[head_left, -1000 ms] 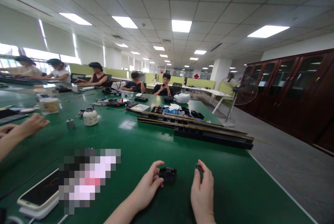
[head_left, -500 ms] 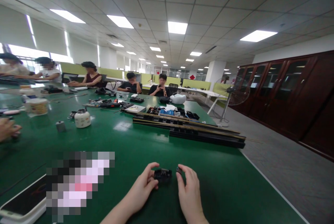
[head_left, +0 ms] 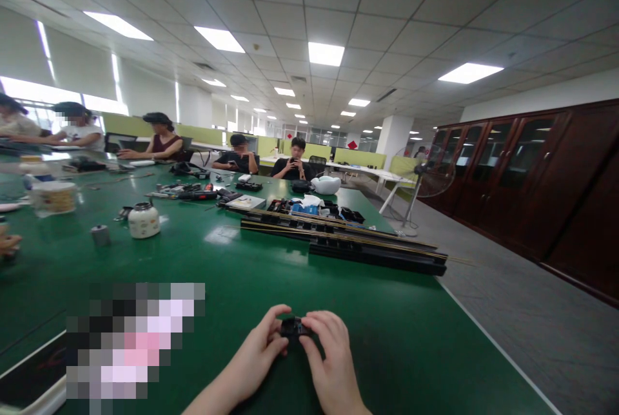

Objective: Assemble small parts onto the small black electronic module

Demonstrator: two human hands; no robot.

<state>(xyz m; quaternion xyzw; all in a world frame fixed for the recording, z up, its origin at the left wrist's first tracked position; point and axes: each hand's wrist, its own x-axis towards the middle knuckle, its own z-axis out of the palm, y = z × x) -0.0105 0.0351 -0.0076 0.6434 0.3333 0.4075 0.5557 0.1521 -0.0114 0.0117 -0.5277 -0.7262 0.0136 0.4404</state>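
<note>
A small black part (head_left: 291, 327) sits just above the green table (head_left: 232, 267) near its front edge. My left hand (head_left: 258, 350) pinches its left side with thumb and fingertips. Over its right side, my right hand (head_left: 329, 357) closes with the fingers curled onto it. The smaller black piece that my right hand carried is hidden between the fingers. Both hands meet on the part.
Long black rails (head_left: 348, 244) lie across the table's middle right. A white jar (head_left: 144, 220), a small metal cylinder (head_left: 100, 234) and a phone (head_left: 29, 379) lie to the left. Several people sit at the far end; another person's hand (head_left: 8, 244) rests at the left edge.
My right hand has moved left with its small black piece and closed onto the black part held by my left hand. The view has shifted right; the neighbour's hand has drawn back.
</note>
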